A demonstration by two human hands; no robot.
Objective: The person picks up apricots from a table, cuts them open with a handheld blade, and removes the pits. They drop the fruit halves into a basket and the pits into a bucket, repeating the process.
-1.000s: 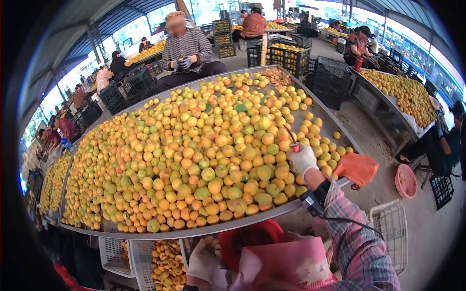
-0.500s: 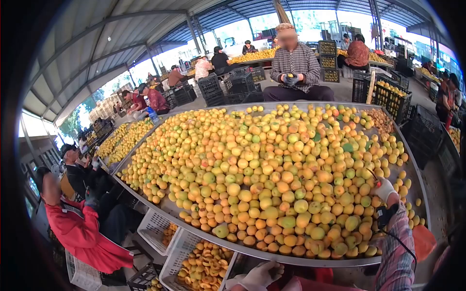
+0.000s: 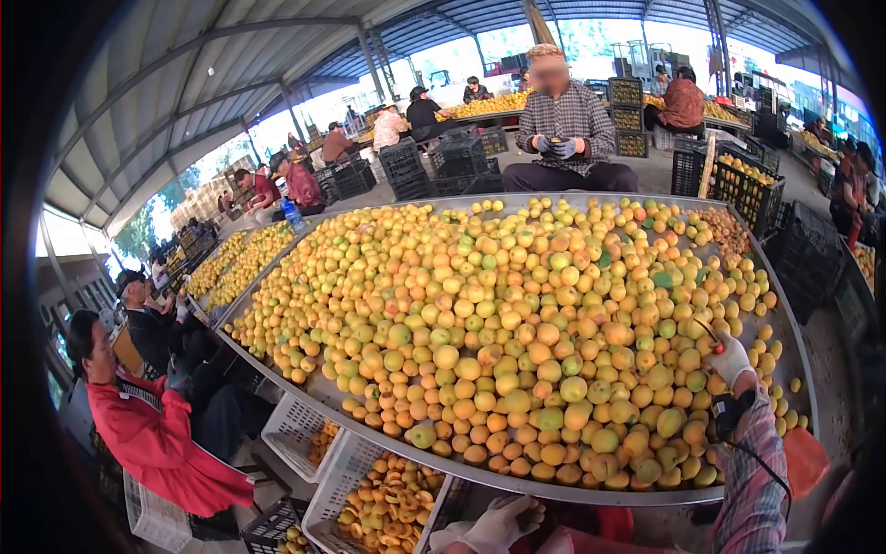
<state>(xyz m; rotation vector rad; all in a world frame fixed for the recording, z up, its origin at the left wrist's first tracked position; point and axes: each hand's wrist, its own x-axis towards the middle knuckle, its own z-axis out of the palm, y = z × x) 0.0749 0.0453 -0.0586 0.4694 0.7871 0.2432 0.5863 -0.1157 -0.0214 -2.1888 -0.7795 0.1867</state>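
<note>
Corrugated roofing (image 3: 231,83) spans an open-sided shed, and under it stands a long metal table (image 3: 572,497) heaped with apricots (image 3: 498,314). On the table's near right side I see the right hand (image 3: 729,360), white-gloved, fingers closed around a small red-handled tool (image 3: 718,348) whose thin end points up over the fruit. The left hand (image 3: 494,526), also gloved, sits below the table's near rim with fingers loosely extended; I cannot tell whether it holds anything. With fruit packed this tightly, I'd judge that a firm grip and a point kept clear of neighbouring apricots matter most. Under the table's near edge, a white basket (image 3: 343,471) holds halved apricots. A person in red (image 3: 157,443) sits at the table's left, another in a checked shirt (image 3: 568,120) at its far side, with black crates (image 3: 443,157) beyond.
</note>
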